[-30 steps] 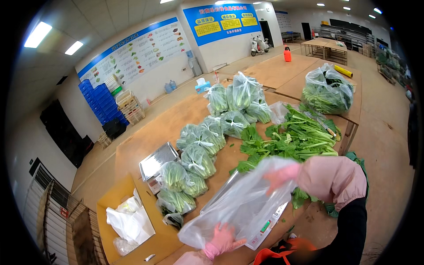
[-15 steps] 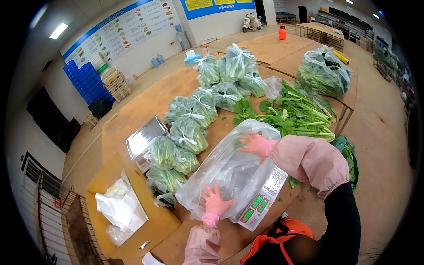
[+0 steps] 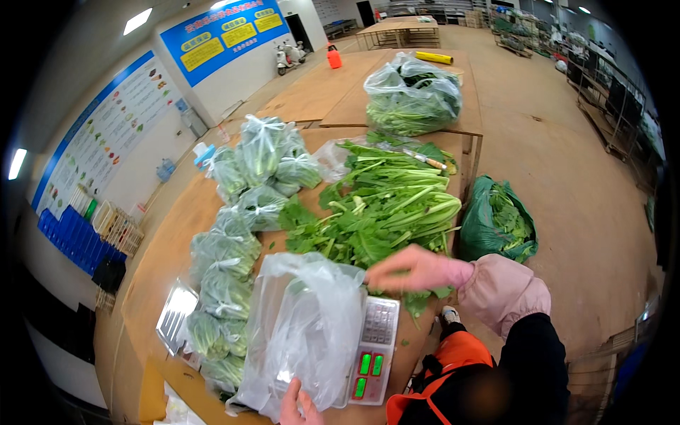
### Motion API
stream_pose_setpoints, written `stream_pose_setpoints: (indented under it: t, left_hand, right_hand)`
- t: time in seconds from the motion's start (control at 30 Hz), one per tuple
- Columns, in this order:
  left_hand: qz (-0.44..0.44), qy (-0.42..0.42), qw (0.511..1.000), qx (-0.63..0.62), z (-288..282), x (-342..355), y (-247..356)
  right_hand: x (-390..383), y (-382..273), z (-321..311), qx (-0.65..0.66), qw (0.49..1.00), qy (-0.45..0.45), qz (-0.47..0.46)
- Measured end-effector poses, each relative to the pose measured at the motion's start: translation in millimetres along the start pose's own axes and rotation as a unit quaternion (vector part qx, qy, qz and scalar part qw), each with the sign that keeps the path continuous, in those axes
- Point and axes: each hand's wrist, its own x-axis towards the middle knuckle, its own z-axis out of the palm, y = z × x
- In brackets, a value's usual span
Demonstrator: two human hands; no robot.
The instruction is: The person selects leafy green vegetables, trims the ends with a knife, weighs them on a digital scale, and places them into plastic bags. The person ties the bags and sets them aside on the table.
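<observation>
A clear plastic bag (image 3: 301, 319) lies spread over a white digital scale (image 3: 375, 347) with a lit green display. At the bag's near edge is my pink-gloved left hand (image 3: 300, 407); its visible fingers are apart, and its lower part is cut off by the picture's edge. My right hand (image 3: 407, 270), gloved in pink too, is blurred by motion over the bag's right side and the near edge of the greens. Whether it grips anything cannot be made out. Just beyond the bag is a pile of loose leafy greens (image 3: 397, 191) with long stalks.
Several tied bags of greens (image 3: 225, 255) line the left, by a second scale (image 3: 177, 316) and a cardboard box (image 3: 159, 386). A knife (image 3: 425, 159) lies on the greens' far side. A large filled bag (image 3: 413, 95) stands behind. A green sack (image 3: 498, 219) stands right of the table.
The view has swung rightward. My right hand has left the bag's middle for its right side, by the greens. My left hand has shifted to the bag's near edge.
</observation>
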Motion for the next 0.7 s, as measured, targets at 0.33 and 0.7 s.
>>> stream_pose_setpoints:
  t: [0.33, 0.7]
  left_hand:
    - [0.168, -0.098, 0.98, 0.033, 228.4, 73.9, 114.9]
    - [0.272, -0.237, 0.919, 0.157, 453.8, 138.7, 173.4]
  right_hand:
    - [-55.7, 237.4, -223.1, -0.397, 0.858, 0.222, 0.237]
    - [-65.6, 268.2, -284.8, -0.215, 0.92, 0.139, 0.296]
